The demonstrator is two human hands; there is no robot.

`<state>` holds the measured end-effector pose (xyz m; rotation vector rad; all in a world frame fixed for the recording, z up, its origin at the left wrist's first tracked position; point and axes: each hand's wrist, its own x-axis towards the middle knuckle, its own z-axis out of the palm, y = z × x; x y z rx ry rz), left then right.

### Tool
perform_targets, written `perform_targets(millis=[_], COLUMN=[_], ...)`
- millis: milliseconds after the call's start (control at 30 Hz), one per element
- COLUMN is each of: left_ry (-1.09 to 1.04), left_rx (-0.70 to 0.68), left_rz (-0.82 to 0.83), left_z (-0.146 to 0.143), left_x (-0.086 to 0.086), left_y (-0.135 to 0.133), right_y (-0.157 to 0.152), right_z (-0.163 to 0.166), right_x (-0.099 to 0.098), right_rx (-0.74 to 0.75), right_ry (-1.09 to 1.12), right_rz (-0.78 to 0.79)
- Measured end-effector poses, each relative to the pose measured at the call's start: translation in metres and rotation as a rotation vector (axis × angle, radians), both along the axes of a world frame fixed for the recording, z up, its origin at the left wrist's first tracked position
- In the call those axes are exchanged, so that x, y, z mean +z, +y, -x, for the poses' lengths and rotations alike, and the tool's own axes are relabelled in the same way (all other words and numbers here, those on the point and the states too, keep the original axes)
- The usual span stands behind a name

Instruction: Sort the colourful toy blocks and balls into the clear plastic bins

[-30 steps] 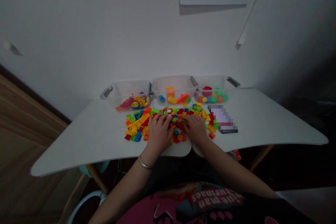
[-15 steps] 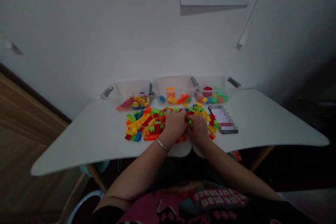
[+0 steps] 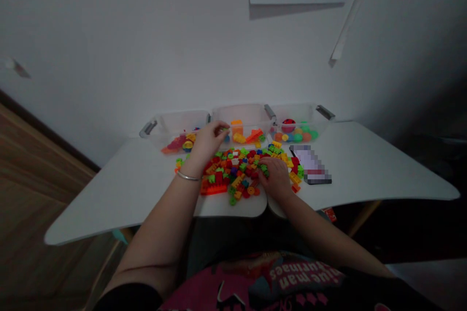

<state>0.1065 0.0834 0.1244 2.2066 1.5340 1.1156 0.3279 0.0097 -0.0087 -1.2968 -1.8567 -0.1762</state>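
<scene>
**Getting a grip on small toy bricks [image 3: 238,181]: light, stiff, fiddly**

Looking at a loose heap on the white desk [image 3: 124,184], right in front of see-through bins [image 3: 242,112]. Probably weigh next to nothing, don't flex, hard to break, maybe slick on the smooth sides. Best pinched across opposite flat walls, thumb against fingertips, off the studs. Got green bricks [image 3: 263,170] seemingly gripped in the curled right hand [image 3: 276,177], over the heap. As for the bent-fingered left hand [image 3: 209,141] near the bins, can't tell whether gripping the small green piece [image 3: 225,129] at the fingertips
</scene>
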Motion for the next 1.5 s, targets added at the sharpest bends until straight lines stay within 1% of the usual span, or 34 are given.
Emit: perform_targets(millis=[100, 167, 233, 333, 433, 533, 600, 700, 800, 900, 1000, 1100, 1200, 1267, 1300, 1333, 1433, 1467, 1500], left_ry=[-0.082, -0.06, 0.005, 0.1, 0.144, 0.237, 0.363, 0.526, 0.577, 0.591, 0.579, 0.461, 0.323, 0.303, 0.326, 0.371, 0.581, 0.646, 0.702], left_rx=[0.149, 0.253, 0.319, 0.38, 0.447, 0.527, 0.543, 0.537, 0.537, 0.549, 0.503, 0.456, 0.479, 0.437, 0.373, 0.279, -0.079, -0.154, -0.195], left_rz=[-0.109, -0.172, -0.165, -0.11, -0.028, -0.002, -0.004, -0.004, -0.014, -0.043, -0.107, -0.145, -0.203, -0.284, -0.315, -0.32, -0.221, -0.181, -0.141], left_z=[0.031, 0.048, 0.06, 0.07, 0.072, 0.069, 0.066, 0.062, 0.059, 0.057, 0.057, 0.059, 0.057, 0.052, 0.047, 0.042, 0.025, 0.019, 0.013], left_x=[0.017, 0.021, 0.019, 0.007, -0.009, -0.02, -0.022, -0.02, -0.019, -0.022, -0.027, -0.031, -0.029, -0.024, -0.022, -0.019, -0.017, -0.018, -0.02], left_y=[0.022, 0.036, 0.048, 0.06, 0.064, 0.062, 0.06, 0.056, 0.054, 0.051, 0.05, 0.05, 0.046, 0.039, 0.034, 0.028, 0.011, 0.005, 0.001], right_y=[-0.001, -0.001, -0.001, -0.001, 0.0, 0.001, 0.002, 0.002, 0.003, 0.004, 0.004, 0.004, 0.003, 0.003, 0.003, 0.003, 0.002, 0.002, 0.002], right_z=[-0.001, -0.001, -0.002, -0.002, -0.003, -0.003, -0.003, -0.004, -0.004, -0.004, -0.004, -0.004, -0.005, -0.005, -0.005, -0.005, -0.005, -0.004, -0.004], right_x=[0.001, 0.002, 0.002, 0.002, 0.001, 0.0, 0.0, -0.001, -0.002, -0.003, -0.004, -0.004, -0.004, -0.004, -0.004, -0.004, -0.004, -0.004, -0.004], right_rx=[-0.001, 0.008, 0.016, 0.016, 0.034, 0.067, 0.079, 0.09, 0.103, 0.102, 0.103, 0.117, 0.127, 0.121, 0.116, 0.114, 0.11, 0.108, 0.104], right_ry=[0.007, 0.013, 0.011, -0.004, -0.014, -0.012, -0.006, -0.004, -0.002, 0.004, 0.003, 0.004, 0.009, 0.008, 0.004, -0.001, -0.005, 0.0, 0.009], right_rz=[0.014, 0.013, 0.01, 0.001, -0.039, -0.075, -0.078, -0.072, -0.078, -0.086, -0.074, -0.067, -0.075, -0.08, -0.08, -0.078, -0.065, -0.058, -0.051])
